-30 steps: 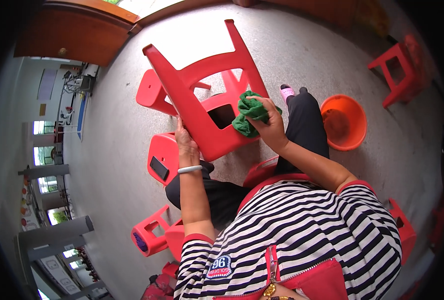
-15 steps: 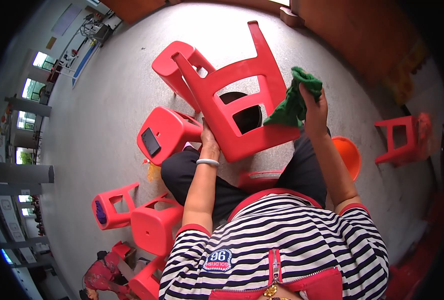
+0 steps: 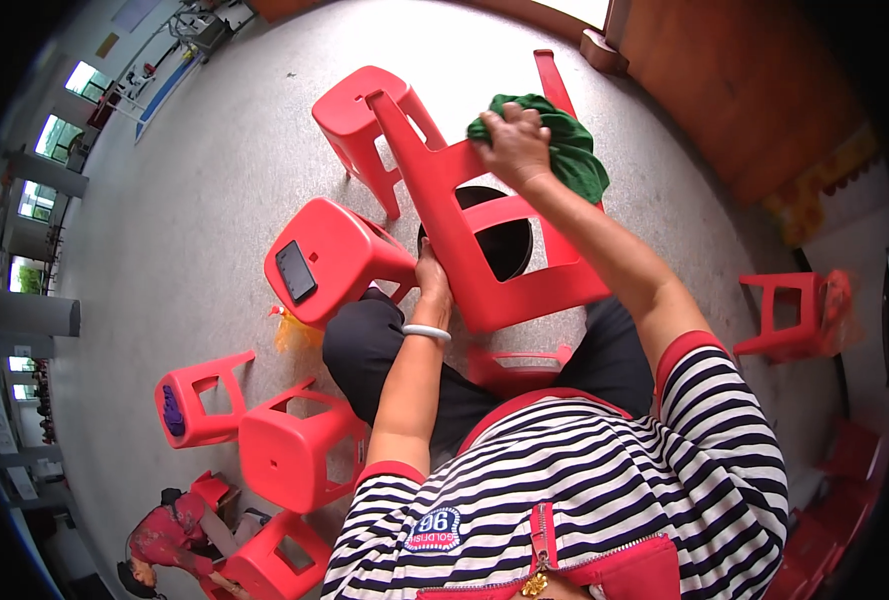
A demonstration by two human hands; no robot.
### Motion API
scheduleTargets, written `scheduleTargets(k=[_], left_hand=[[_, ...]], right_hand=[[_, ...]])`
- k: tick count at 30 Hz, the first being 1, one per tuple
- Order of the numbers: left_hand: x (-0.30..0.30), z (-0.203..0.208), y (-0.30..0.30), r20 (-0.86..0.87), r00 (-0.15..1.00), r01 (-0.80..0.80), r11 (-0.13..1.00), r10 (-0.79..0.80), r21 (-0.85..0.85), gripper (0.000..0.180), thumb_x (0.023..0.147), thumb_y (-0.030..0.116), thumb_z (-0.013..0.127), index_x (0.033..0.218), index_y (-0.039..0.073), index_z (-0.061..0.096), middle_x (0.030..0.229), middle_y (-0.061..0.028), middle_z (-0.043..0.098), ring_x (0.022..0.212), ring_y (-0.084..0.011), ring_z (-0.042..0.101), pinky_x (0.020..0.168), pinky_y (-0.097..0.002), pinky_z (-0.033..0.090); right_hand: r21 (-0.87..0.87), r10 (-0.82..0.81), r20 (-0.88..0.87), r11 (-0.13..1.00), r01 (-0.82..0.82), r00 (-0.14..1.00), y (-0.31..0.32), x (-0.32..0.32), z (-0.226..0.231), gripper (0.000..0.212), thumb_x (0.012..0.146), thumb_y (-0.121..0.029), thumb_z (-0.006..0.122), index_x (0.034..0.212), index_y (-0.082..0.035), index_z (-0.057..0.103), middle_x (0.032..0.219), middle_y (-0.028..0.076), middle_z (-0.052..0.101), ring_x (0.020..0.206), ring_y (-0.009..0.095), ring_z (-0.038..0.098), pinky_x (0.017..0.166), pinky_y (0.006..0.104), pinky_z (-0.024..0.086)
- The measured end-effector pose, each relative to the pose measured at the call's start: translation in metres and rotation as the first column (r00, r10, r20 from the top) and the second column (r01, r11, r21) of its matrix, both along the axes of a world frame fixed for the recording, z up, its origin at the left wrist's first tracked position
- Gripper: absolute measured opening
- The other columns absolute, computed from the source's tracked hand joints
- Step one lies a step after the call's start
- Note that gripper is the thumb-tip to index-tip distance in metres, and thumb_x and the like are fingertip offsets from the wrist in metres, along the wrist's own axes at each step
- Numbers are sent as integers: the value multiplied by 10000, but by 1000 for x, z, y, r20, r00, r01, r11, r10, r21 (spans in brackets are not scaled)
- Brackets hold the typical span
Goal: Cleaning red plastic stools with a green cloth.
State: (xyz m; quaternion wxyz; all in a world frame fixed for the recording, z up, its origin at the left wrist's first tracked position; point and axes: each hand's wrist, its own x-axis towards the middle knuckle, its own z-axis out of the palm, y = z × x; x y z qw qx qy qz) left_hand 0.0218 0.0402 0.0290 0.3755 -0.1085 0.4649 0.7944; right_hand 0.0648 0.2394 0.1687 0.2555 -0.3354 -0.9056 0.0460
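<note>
A red plastic stool (image 3: 529,300) is tipped in front of me with its legs pointing away. My left hand (image 3: 432,278) grips its left edge, the fingers partly hidden behind it; a pale bangle circles that wrist. Over the far crosspiece between the legs, my right hand (image 3: 516,150) presses a bunched green cloth (image 3: 574,150) against the plastic. Through the stool's openings a round black container (image 3: 506,245) shows on the floor. Below my lap another red stool (image 3: 514,370) is partly visible.
To the left stand a red stool with a phone (image 3: 296,270) on it, a far stool (image 3: 359,100), and a stool bearing a purple cloth (image 3: 172,410). A person in red (image 3: 174,535) bends at the lower left. One more stool (image 3: 779,315) stands at right.
My right hand has swung left and away from me, bringing the green cloth from beside the stool onto its far crosspiece. The left hand keeps its hold on the edge.
</note>
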Motion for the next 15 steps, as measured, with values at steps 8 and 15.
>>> scheduleTargets(k=[8, 15], left_hand=[[-2, -24, -12, -171, 985, 30, 999, -33, -22, 536, 1078, 435, 379, 1251, -15, 614, 1144, -109, 684, 990, -204, 672, 876, -336, 534], [8, 11, -10, -249, 967, -10, 978, -43, -207, 561, 1075, 445, 370, 1246, -36, 602, 1141, -143, 684, 980, -238, 685, 865, -354, 541]], right_hand=[[145, 336, 37, 930, -338, 941, -76, -56, -14, 372, 841, -249, 616, 1212, -230, 622, 1229, 47, 501, 1133, 291, 487, 847, 495, 431], [94, 289, 11, 953, -289, 957, -72, -67, -9, 254, 841, -246, 612, 1089, -226, 664, 1155, 34, 541, 1110, 289, 515, 840, 475, 452]])
